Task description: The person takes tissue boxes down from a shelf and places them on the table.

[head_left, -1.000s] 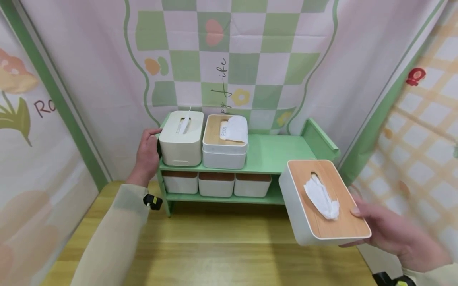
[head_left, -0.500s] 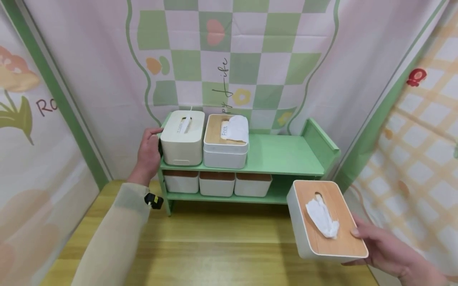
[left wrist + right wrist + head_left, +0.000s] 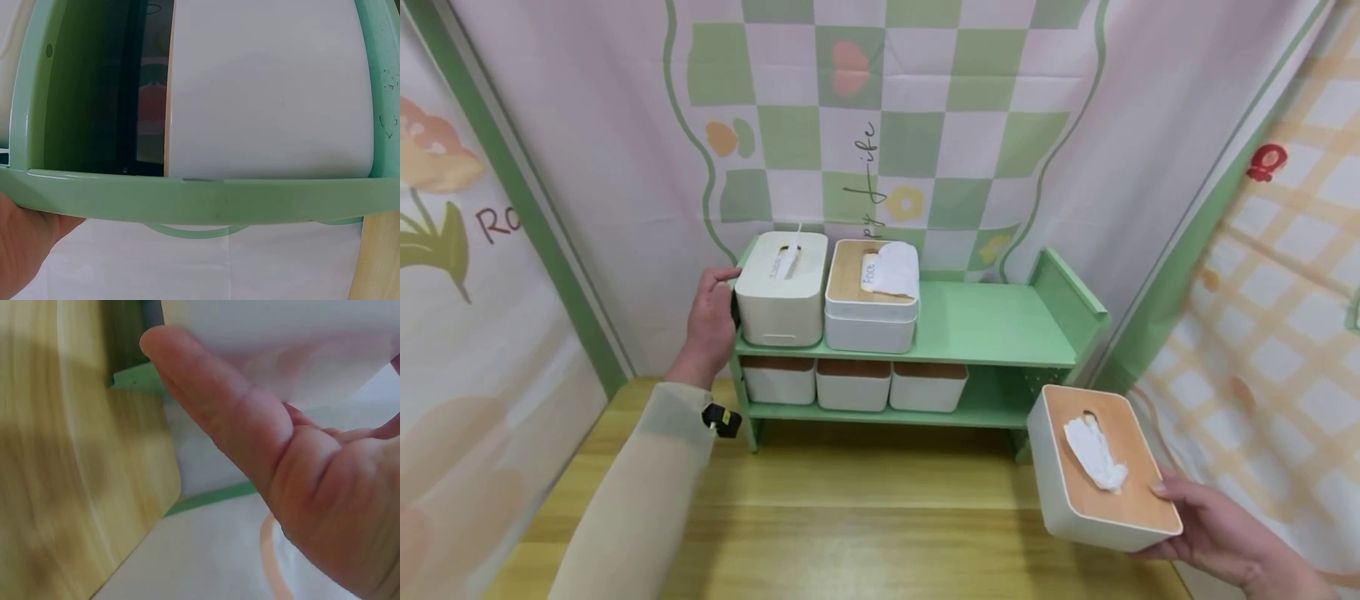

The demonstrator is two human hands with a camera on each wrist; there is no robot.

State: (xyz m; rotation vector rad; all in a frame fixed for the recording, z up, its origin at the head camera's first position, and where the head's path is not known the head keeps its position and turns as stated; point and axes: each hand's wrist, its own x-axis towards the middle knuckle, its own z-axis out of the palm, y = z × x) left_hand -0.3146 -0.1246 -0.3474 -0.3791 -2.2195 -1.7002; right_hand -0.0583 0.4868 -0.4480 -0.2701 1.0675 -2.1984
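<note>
"While the left hand (image 3: pixel 711 321) grips the left end of the green two-tier shelf (image 3: pixel 992 321), what's in the right?"

"Right hand (image 3: pixel 1217 525): holds a white rectangular box with a flat light-brown wooden lid (image 3: pixel 1131 446). Thumb on the lid by its right edge, fingers beneath. White tissue (image 3: pixel 1096 454) sticks out of the slot."

"Position of that box?"

"Tilted, in front of the shelf's right front corner, near the right edge of the yellow-brown wooden table (image 3: pixel 865 508)."

"Upper tier?"

"Cream box with rounded corners (image 3: pixel 782 317) at the left edge, tissue standing in its slot. Just beside it, a white box with a pale wooden top (image 3: pixel 871 333), tissue draped over, lettering 'Face'."

"Lower tier?"

"Three white boxes with brown tops (image 3: pixel 853 392), in a row from the left edge to past the middle. Behind the shelf's rear edge, green-and-white checked cloth (image 3: pixel 913 142)."
</note>
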